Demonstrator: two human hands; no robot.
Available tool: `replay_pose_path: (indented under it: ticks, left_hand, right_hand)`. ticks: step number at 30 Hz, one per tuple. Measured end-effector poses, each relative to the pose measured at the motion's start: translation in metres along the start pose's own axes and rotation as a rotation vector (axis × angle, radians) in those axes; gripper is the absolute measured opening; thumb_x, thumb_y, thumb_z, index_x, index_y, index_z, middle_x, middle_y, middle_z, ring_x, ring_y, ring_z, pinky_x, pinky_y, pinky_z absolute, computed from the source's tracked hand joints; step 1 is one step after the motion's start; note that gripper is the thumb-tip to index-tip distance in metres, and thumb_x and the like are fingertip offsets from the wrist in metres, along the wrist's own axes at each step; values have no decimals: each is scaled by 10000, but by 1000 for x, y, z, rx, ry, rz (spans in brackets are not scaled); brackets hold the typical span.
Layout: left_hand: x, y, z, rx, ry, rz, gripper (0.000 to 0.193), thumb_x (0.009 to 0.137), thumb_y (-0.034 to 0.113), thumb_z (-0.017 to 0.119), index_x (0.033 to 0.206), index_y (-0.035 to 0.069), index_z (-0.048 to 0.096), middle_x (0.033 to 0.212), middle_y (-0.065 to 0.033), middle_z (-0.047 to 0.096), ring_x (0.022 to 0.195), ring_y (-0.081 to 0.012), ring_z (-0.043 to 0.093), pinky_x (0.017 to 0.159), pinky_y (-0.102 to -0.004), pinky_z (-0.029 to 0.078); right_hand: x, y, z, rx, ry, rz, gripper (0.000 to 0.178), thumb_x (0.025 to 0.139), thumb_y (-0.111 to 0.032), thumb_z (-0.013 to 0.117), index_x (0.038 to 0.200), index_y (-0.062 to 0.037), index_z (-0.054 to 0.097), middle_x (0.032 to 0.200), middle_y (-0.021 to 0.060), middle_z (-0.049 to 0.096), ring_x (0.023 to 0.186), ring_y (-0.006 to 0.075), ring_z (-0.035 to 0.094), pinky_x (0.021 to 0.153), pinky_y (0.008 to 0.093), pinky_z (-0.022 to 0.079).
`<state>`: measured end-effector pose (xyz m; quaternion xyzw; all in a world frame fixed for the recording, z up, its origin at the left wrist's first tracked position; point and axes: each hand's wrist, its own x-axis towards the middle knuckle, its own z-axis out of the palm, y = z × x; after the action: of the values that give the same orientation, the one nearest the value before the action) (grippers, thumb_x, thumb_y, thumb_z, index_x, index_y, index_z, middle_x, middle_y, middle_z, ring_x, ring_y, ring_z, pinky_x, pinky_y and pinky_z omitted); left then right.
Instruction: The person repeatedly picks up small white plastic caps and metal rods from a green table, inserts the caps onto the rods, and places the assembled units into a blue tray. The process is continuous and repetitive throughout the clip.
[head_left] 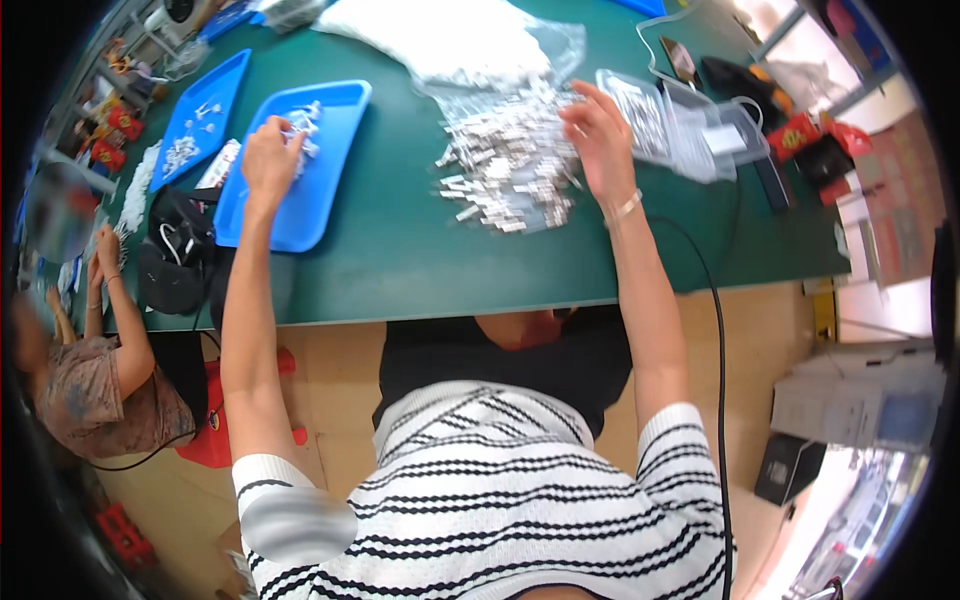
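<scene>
The left grip (270, 165) is bent over small white pieces (306, 128) in a blue tray (318, 205), its fingertips too indistinct to tell whether it holds one. The right grip (604, 142) is loosely curled at the right edge of a pile of small silver-and-white parts (512, 165); whether anything is pinched there cannot be told. Behind the pile lies a clear plastic bag (440, 35) with white contents; right of that hand is a clear plastic container (640, 112). All rest on the green surface (400, 235). Further left, a second blue tray (212, 105) carries more white pieces.
</scene>
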<state>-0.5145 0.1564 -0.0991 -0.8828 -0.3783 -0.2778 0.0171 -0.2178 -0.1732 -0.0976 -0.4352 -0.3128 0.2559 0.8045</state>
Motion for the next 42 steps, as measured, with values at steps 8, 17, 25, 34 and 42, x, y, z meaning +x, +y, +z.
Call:
replay_pose_path:
  ticks: [8, 17, 25, 34, 42]
  left_hand:
    - [-22, 88, -40, -225, 3, 170, 309, 833, 237, 692, 1067, 46, 626, 928, -132, 680, 899, -289, 617, 785, -404, 480]
    - [-64, 152, -61, -484, -37, 393, 240, 787, 91, 706, 998, 13, 622, 949, -145, 656, 911, -298, 626, 803, -376, 495]
    - [-103, 206, -53, -654, -73, 610, 212, 737, 18, 690, 930, 54, 610, 860, -131, 615, 835, -332, 576, 719, -417, 481]
    - [-118, 258, -13, -716, 76, 976, 224, 702, 53, 712, 911, 79, 636, 894, -42, 618, 845, -207, 602, 846, -373, 471]
    - [-114, 248, -1, -797, -45, 823, 189, 713, 39, 688, 893, 90, 656, 869, -14, 631, 839, -183, 600, 916, -408, 429]
  right_hand:
    - [8, -28, 1, -70, -54, -141, 260, 910, -183, 588, 1111, -32, 650, 845, 66, 681, 752, 116, 601, 685, 265, 482]
    - [-25, -71, 13, -136, -3, -118, 214, 902, -97, 556, 1070, -22, 666, 765, 49, 642, 668, 96, 570, 615, 226, 461]
    - [-21, -50, -10, -202, 185, -51, 202, 924, -117, 558, 1076, -38, 663, 774, 36, 656, 636, 71, 581, 577, 199, 457]
    - [98, -75, 21, -100, 88, 47, 507, 939, -108, 536, 1418, -55, 378, 561, -45, 344, 449, 54, 320, 417, 220, 278]
    - [110, -75, 24, -209, 49, 49, 403, 908, -106, 577, 1287, 14, 517, 560, -62, 392, 460, 37, 339, 444, 226, 281]
